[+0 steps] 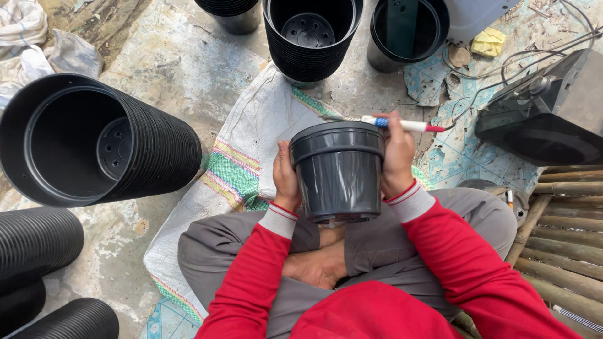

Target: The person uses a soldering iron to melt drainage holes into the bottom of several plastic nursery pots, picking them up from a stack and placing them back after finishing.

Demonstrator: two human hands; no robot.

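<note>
A dark grey plastic pot (339,172) is held between both hands above the crossed legs, rim turned away from the body. The left hand (285,177) is pressed flat against the pot's left wall. The right hand (397,157) is wrapped round the right wall and is also clenched on a slim white tool (402,124) with blue and red bands, laid across the rim. A woven sack (251,157) is spread beneath, on the concrete floor (176,63). Stacks of black pots (94,147) lie near the sack's left edge.
</note>
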